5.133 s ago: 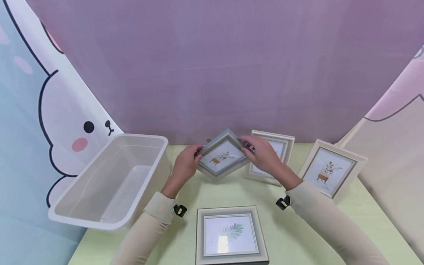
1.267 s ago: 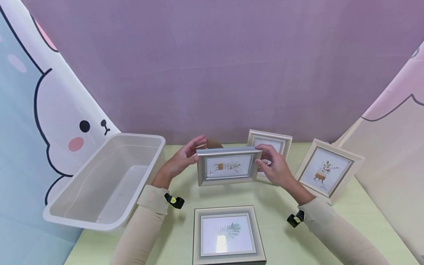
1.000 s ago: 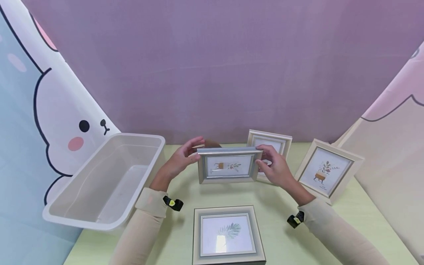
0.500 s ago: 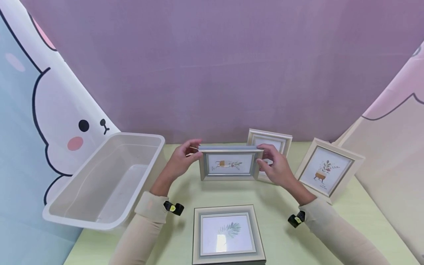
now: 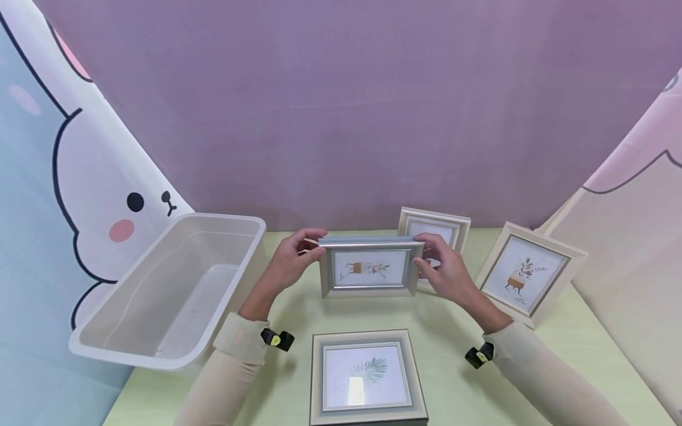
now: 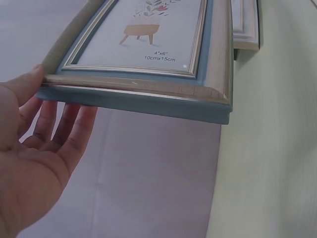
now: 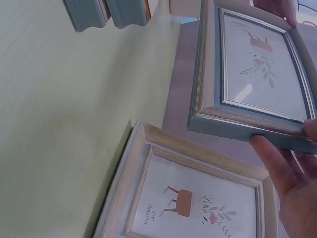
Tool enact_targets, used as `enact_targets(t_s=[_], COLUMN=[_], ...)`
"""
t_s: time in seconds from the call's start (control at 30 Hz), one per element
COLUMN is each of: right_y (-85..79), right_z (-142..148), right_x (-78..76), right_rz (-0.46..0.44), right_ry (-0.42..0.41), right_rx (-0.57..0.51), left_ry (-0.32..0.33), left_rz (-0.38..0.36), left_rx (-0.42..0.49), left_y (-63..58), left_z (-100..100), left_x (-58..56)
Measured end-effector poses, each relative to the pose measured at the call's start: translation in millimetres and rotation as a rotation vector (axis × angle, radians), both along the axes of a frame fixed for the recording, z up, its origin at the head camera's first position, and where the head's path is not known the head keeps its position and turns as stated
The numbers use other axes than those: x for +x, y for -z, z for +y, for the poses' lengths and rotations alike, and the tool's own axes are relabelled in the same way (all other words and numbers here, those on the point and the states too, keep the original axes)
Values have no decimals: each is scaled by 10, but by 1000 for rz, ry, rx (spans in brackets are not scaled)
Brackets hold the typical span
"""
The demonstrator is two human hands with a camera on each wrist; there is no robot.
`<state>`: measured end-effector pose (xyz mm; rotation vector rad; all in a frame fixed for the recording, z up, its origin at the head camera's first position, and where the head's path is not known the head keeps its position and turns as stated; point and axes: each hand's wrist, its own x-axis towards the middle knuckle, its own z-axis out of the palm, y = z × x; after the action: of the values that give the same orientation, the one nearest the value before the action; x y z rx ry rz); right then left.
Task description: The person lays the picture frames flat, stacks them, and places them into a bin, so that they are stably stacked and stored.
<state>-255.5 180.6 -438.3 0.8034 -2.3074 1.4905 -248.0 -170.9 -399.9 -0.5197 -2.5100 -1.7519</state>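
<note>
A picture frame (image 5: pixel 370 267) with silvery-beige moulding and blue-grey sides is turned sideways above the middle of the table, its potted-plant print lying on its side. My left hand (image 5: pixel 290 258) pinches its left end, thumb on the front and fingers behind. My right hand (image 5: pixel 444 266) pinches the opposite end in the same manner. In the left wrist view, the size print on the picture frame (image 6: pixel 143 87) reads 10cmx15cm. Just behind my right hand stands a pale frame (image 5: pixel 462 231), partly hidden by the hand and held frame.
Another pale frame (image 5: pixel 572 254) leans upright at the right. Nearest me lies a frame with a green leaf print (image 5: pixel 373 371), flat on the light green table (image 5: pixel 453 390); the right wrist view shows two blue-grey frame edges (image 7: pixel 128 12). A large whitish plastic bin (image 5: pixel 256 260) stands at the left.
The held frame has turned from a diagonal tilt to level and sideways. My left fingers, spread a second ago, have closed in on its end. A brown piece behind it has gone from view.
</note>
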Motion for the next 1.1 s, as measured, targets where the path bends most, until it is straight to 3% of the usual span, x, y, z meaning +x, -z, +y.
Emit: enact_targets(t_s=[0.27,0.63,0.83,1.1], right_y=[-49,-90,-17,115], right_z=[11,28,4,-6], right_x=[44,144,178,252], right_rz=[-25,-308,-442,-570], right_ry=[-10,-100,-143,-176], right_rx=[17,-8,-52,-39], left_ry=[-18,-40,-56,-15], left_rz=[-7,-69,-156,-298], left_rx=[-6,-3,-23,-18], left_y=[-15,1,63,255], left_z=[6,8,3,-51], left_x=[61,138,180,256])
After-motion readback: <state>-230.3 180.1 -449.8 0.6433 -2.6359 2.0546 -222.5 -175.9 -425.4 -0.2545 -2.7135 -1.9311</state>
